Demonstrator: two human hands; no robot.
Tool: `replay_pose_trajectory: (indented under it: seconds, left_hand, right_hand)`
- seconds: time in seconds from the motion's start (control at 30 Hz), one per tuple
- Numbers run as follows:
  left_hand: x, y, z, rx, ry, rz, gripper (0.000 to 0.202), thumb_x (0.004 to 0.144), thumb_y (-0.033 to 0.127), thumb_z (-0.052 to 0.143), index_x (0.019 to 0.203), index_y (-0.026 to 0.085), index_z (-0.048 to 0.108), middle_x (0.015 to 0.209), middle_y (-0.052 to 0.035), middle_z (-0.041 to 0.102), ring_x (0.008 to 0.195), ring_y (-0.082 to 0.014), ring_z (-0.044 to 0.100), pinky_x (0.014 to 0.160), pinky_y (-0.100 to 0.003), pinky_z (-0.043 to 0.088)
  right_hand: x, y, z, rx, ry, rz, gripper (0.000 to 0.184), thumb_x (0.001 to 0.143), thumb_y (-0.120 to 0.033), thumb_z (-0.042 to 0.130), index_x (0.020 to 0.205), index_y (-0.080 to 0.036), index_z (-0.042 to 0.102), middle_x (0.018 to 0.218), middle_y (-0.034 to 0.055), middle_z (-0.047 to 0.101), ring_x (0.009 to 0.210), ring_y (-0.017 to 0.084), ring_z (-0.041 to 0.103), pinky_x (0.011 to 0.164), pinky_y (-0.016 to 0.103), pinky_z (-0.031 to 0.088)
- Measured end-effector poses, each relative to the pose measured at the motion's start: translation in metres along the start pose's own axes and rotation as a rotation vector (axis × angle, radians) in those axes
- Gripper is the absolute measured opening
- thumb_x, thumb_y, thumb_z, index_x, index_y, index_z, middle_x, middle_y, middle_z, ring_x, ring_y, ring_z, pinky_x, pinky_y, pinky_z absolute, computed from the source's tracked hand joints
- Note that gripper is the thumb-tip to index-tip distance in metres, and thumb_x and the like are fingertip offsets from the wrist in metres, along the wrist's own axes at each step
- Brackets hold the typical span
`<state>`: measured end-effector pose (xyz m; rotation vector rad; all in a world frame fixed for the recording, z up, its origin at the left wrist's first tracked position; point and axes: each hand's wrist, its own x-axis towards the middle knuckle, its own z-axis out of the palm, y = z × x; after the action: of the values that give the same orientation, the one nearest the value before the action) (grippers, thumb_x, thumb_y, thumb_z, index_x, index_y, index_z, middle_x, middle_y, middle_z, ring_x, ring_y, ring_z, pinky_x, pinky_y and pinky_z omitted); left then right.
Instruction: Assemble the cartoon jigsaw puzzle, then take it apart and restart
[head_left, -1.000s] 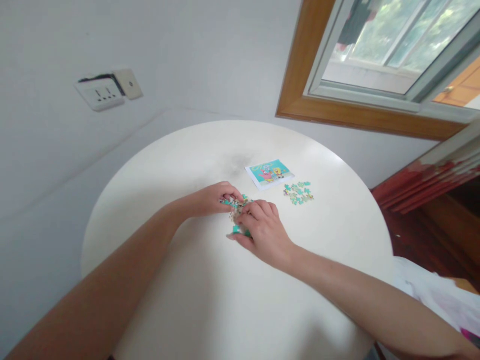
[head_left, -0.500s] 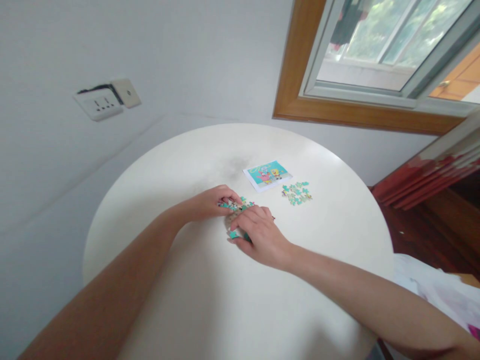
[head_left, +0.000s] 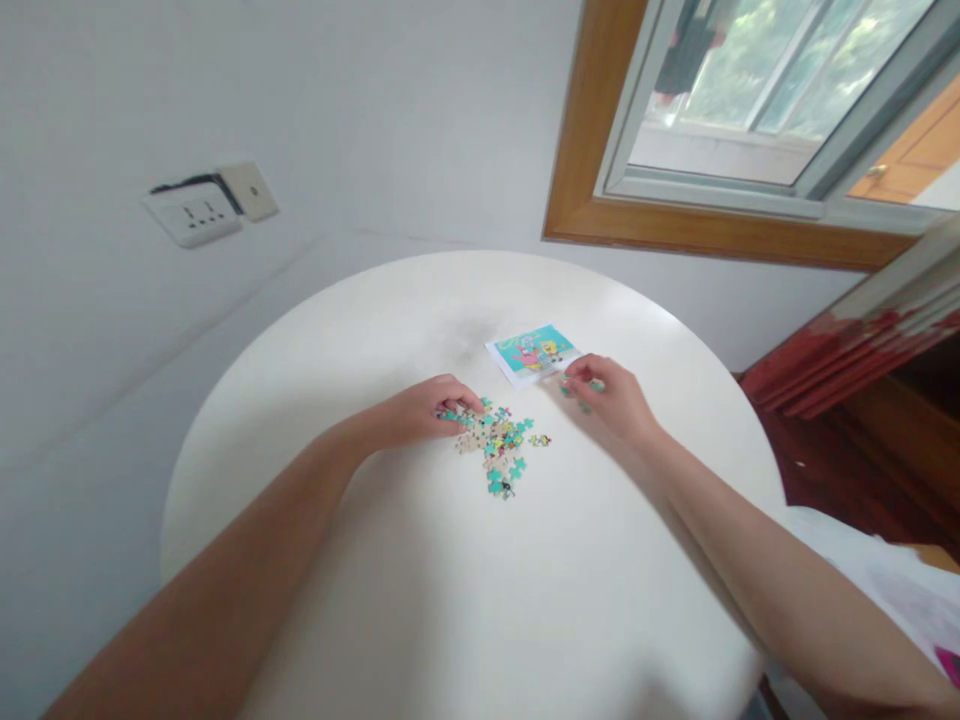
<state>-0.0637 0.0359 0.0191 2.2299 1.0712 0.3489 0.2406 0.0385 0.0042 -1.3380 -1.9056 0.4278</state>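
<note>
A heap of small teal and multicoloured jigsaw pieces (head_left: 499, 445) lies near the middle of a round white table (head_left: 375, 350). My left hand (head_left: 420, 408) rests at the heap's left edge, fingers curled with their tips on the pieces. My right hand (head_left: 609, 395) is farther right, over a second small cluster of teal pieces (head_left: 577, 400), which it mostly hides; its fingers are bent together as in a pinch, and what they hold is too small to make out. A printed cartoon picture card (head_left: 534, 351) lies just behind that hand.
The table stands against a white wall with a socket plate (head_left: 196, 210). A wood-framed window (head_left: 592, 130) is at the upper right. Red-edged boards (head_left: 862, 350) lean at the right, and white cloth (head_left: 870, 570) shows by my right forearm.
My right hand has left the middle heap and moved right and away to the second cluster by the card, uncovering the heap. My left hand has stayed at the heap's left edge.
</note>
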Motion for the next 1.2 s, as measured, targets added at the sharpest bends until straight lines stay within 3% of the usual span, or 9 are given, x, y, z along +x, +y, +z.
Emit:
replay_pose_trajectory:
  seconds: [0.17, 0.4, 0.6, 0.7, 0.8, 0.87, 1.0, 1.2]
  left_hand:
    - [0.000, 0.000, 0.000, 0.000, -0.006, 0.008, 0.038, 0.078, 0.037, 0.058, 0.109, 0.017, 0.067, 0.106, -0.0062, 0.062, 0.089, -0.0182, 0.057, 0.077, -0.025, 0.046]
    - [-0.001, 0.003, -0.002, 0.008, -0.019, 0.008, 0.039, 0.078, 0.038, 0.057, 0.108, 0.016, 0.067, 0.106, -0.0067, 0.062, 0.088, -0.0184, 0.057, 0.078, -0.026, 0.045]
    - [-0.001, 0.002, -0.001, -0.009, -0.012, 0.013, 0.040, 0.078, 0.039, 0.058, 0.108, 0.016, 0.067, 0.105, -0.0075, 0.062, 0.090, -0.0192, 0.058, 0.079, -0.027, 0.046]
    - [-0.002, 0.002, 0.000, -0.032, 0.006, 0.016, 0.039, 0.078, 0.039, 0.058, 0.108, 0.016, 0.067, 0.105, -0.0079, 0.063, 0.092, -0.0198, 0.059, 0.079, -0.027, 0.047]
    - [-0.002, 0.002, 0.000, -0.023, 0.009, 0.020, 0.039, 0.077, 0.037, 0.059, 0.108, 0.016, 0.067, 0.105, -0.0081, 0.063, 0.092, -0.0198, 0.059, 0.081, -0.028, 0.047]
    - [-0.002, 0.002, 0.001, -0.019, 0.012, 0.019, 0.038, 0.076, 0.035, 0.059, 0.108, 0.016, 0.067, 0.105, -0.0082, 0.063, 0.093, -0.0201, 0.059, 0.082, -0.029, 0.047]
    - [-0.002, 0.000, 0.001, -0.042, 0.022, 0.025, 0.039, 0.077, 0.037, 0.058, 0.109, 0.015, 0.067, 0.107, -0.0088, 0.063, 0.095, -0.0209, 0.060, 0.083, -0.029, 0.048]
    - [-0.002, 0.001, 0.002, -0.059, 0.017, 0.013, 0.039, 0.077, 0.037, 0.059, 0.108, 0.016, 0.067, 0.106, -0.0084, 0.063, 0.096, -0.0217, 0.060, 0.083, -0.030, 0.049]
  right_hand:
    - [0.013, 0.032, -0.009, -0.124, -0.035, 0.066, 0.013, 0.081, -0.029, 0.061, 0.075, -0.020, 0.068, 0.074, 0.0021, 0.068, 0.072, 0.018, 0.061, 0.069, 0.030, 0.042]
    - [0.011, 0.032, -0.007, -0.363, 0.104, 0.038, 0.013, 0.081, -0.030, 0.066, 0.081, -0.022, 0.076, 0.093, 0.0090, 0.066, 0.094, 0.026, 0.055, 0.083, 0.042, 0.043]
    - [0.009, 0.017, -0.013, -0.219, 0.134, -0.079, 0.024, 0.091, -0.032, 0.055, 0.085, -0.020, 0.075, 0.085, 0.0089, 0.066, 0.086, 0.023, 0.059, 0.082, 0.041, 0.045]
    - [-0.001, -0.010, -0.008, -0.040, -0.022, -0.258, 0.024, 0.092, -0.033, 0.054, 0.082, -0.020, 0.072, 0.081, 0.0066, 0.069, 0.083, 0.020, 0.061, 0.080, 0.036, 0.046]
    - [-0.016, -0.037, 0.000, 0.084, -0.322, -0.458, 0.015, 0.090, -0.026, 0.057, 0.090, -0.021, 0.072, 0.085, 0.0045, 0.071, 0.084, 0.017, 0.062, 0.081, 0.032, 0.046]
    - [-0.024, -0.050, 0.005, 0.115, -0.453, -0.544, 0.014, 0.089, -0.023, 0.059, 0.095, -0.022, 0.072, 0.087, 0.0042, 0.071, 0.085, 0.016, 0.061, 0.082, 0.031, 0.045]
    - [-0.030, -0.058, 0.007, 0.118, -0.565, -0.607, 0.015, 0.086, -0.020, 0.061, 0.097, -0.021, 0.072, 0.092, 0.0057, 0.070, 0.088, 0.016, 0.060, 0.082, 0.029, 0.044]
    - [-0.032, -0.059, 0.006, 0.016, -0.636, -0.585, 0.016, 0.085, -0.034, 0.067, 0.095, -0.023, 0.072, 0.092, 0.0048, 0.066, 0.091, 0.017, 0.058, 0.085, 0.031, 0.040]
